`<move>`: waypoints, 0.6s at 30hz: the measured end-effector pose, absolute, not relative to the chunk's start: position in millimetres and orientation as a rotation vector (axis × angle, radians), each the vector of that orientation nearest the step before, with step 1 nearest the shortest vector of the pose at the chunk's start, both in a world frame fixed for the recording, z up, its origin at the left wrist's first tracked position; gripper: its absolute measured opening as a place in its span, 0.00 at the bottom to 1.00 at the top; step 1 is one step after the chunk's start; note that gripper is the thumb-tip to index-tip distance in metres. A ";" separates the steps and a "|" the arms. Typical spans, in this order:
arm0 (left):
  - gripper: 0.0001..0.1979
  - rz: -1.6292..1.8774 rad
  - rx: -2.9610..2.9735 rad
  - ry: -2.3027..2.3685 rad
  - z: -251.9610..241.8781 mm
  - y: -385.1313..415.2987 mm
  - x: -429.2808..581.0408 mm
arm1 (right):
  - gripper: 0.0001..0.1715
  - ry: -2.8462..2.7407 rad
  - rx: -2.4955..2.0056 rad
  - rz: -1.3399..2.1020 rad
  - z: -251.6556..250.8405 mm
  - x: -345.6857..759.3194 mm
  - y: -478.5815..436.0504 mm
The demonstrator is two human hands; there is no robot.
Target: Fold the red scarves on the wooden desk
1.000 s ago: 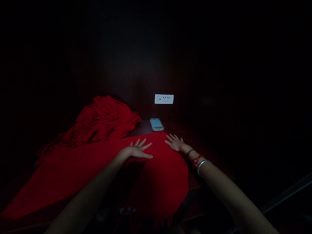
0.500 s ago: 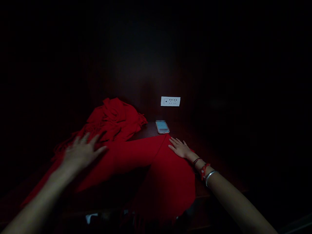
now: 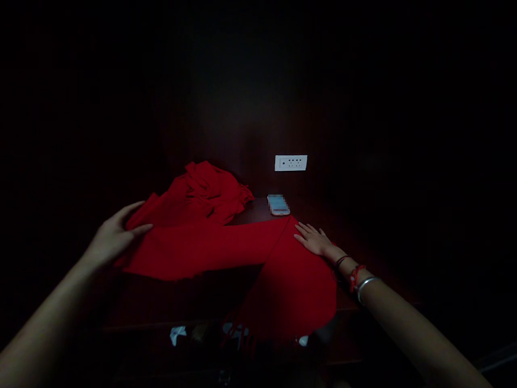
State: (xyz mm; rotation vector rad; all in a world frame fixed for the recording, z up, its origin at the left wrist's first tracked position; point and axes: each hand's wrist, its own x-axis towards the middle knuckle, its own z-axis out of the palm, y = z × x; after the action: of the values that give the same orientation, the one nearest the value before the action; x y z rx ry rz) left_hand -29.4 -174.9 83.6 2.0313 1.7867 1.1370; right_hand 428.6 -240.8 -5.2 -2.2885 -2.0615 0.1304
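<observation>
A red fringed scarf (image 3: 226, 245) lies across the dark tabletop, folded at a slant on its right, with the fringed end hanging over the front edge. My left hand (image 3: 115, 234) grips the scarf's left part between thumb and fingers, lifting some of the cloth. Some of those fingers are hidden behind the fabric. Flat on the slanted fold near its top right corner rests my right hand (image 3: 313, 238), fingers stretched out. Behind the scarf, a crumpled heap of red fringed cloth (image 3: 212, 186) sits toward the back left, partly touching the raised cloth.
A phone (image 3: 278, 205) with a lit, blurred screen lies beyond the fold. On the back wall is a white socket panel (image 3: 291, 163). Small whitish items (image 3: 177, 335) show below the table's front edge (image 3: 133, 326). The surroundings are very dark.
My left hand, spread and blurred above the scarf before, has closed on its left part and raised it. The right hand stays on the fold. The whole view has shifted slightly.
</observation>
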 end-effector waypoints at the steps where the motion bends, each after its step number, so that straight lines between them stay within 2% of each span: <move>1: 0.26 1.233 2.019 1.716 93.4 -176.6 -26.2 | 0.35 -2.056 -2.292 0.140 -5.1 429.1 -241.8; 5: 0.27 1.547 1.910 1.606 116.8 -173.4 -19.1 | 0.35 -2.033 -2.298 0.157 -4.4 428.8 -243.7; 8: 0.27 1.631 1.800 1.527 118.4 -160.3 -16.7 | 0.35 -2.028 -2.288 0.145 -4.6 428.2 -243.7; 14: 0.24 1.507 1.857 1.350 108.8 -124.7 -13.3 | 0.34 -2.008 -2.304 0.144 -5.8 429.6 -241.0; 18: 0.22 1.136 1.882 1.747 77.4 -100.0 -26.7 | 0.34 -2.001 -2.321 0.158 -3.5 427.5 -237.5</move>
State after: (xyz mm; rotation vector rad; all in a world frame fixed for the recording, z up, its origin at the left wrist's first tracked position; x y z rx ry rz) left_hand -26.7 -100.0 77.4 1.8825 1.7471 1.1365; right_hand 427.5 -237.5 -3.5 -2.3207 -2.0008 0.1579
